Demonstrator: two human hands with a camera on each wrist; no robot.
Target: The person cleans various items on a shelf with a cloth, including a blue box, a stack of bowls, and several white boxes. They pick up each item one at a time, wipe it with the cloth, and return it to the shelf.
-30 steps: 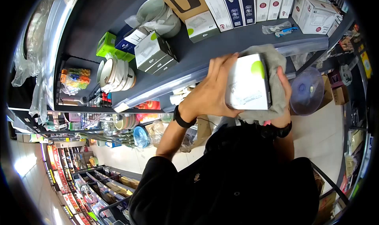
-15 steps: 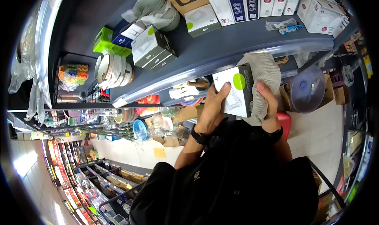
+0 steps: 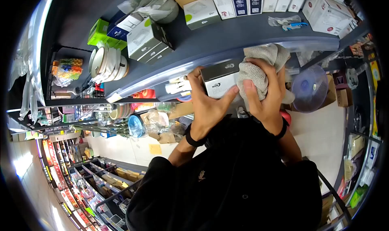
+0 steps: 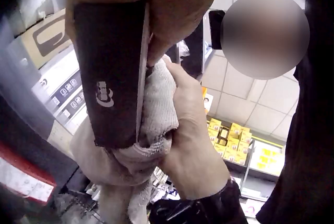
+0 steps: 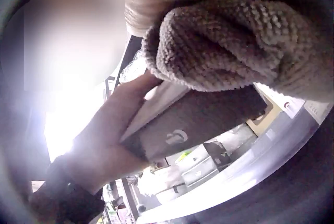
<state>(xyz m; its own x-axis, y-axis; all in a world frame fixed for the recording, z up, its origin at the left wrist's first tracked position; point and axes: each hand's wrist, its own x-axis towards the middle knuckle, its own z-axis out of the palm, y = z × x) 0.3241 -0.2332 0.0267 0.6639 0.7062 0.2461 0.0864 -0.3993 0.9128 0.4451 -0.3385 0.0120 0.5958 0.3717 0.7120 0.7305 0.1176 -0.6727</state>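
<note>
A small white and dark grey box [image 3: 221,77] is held over the aisle in front of the shelf. My left hand [image 3: 208,109] grips it from the left, thumb on the white face and fingers at the far side. In my right hand [image 3: 265,97] is a bunched grey knit cloth [image 3: 257,75], pressed against the right end of the box. The left wrist view shows the box's dark side [image 4: 112,78] with a pale logo, the cloth [image 4: 159,106] right beside it. In the right wrist view the cloth [image 5: 224,46] covers part of the box [image 5: 193,122].
The dark shelf [image 3: 194,44] carries stacked grey-white boxes [image 3: 148,40], a bagged bucket [image 3: 156,6], wrapped white pots [image 3: 107,64] and upright cartons [image 3: 275,0]. A blue-handled tool [image 3: 294,26] lies near its edge. A clear plastic basin [image 3: 310,87] stands at the right.
The box has been turned, so its dark side now faces up in the head view. The left hand has shifted its grip, and the right hand has bunched the cloth against the box's end.
</note>
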